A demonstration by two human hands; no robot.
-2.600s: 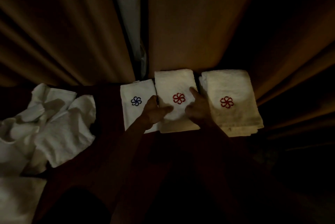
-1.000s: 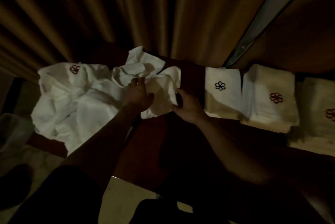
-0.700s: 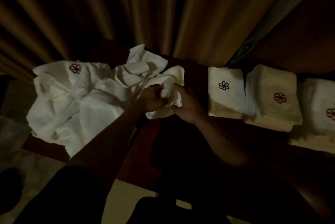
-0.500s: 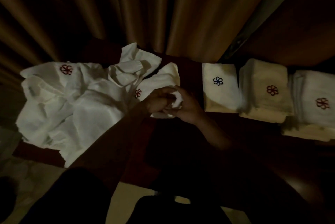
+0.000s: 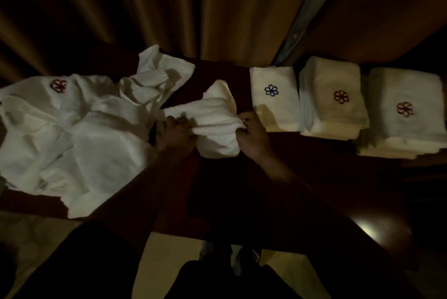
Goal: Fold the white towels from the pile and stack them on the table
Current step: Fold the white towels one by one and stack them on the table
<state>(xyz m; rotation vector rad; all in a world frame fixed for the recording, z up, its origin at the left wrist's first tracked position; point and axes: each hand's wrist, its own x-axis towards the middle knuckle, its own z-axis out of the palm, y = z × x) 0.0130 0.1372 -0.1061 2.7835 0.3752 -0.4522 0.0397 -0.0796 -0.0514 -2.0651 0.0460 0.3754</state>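
we hold the loose towel (image 5: 215, 117) between both hands, just left of the blue-flower stack (image 5: 273, 105), which we take as our landmark. the left hand (image 5: 177, 133) grips the towel's end farther from that stack, with its fingers curled over the cloth. the right hand (image 5: 252, 138) pinches the nearer end, close beside the stack's front left corner. the towel is bunched into a thick roll whose long axis runs left to right, in line with the row of stacks. one flap rises on its curtain side and another sags toward us.

the coming move, as we judge it, turns on this line. the towel is already strung between the hands, so it needs to be opened out and laid flat on the table (image 5: 242, 177), in front and to the left of the landmark stack. the right hand is nearer that stack, and the left hand is nearer the pile (image 5: 72, 129), which lies well to the stack's left. we cannot tell whether the towel's left end is fully free of the pile. two red-flower stacks (image 5: 333, 110) sit on the landmark's right, touching in a row.

half a second ago both hands were clasped together on one corner, and the towel lay against the pile. now the hands are apart, and the towel is drawn out between them, closer to the blue-flower stack.
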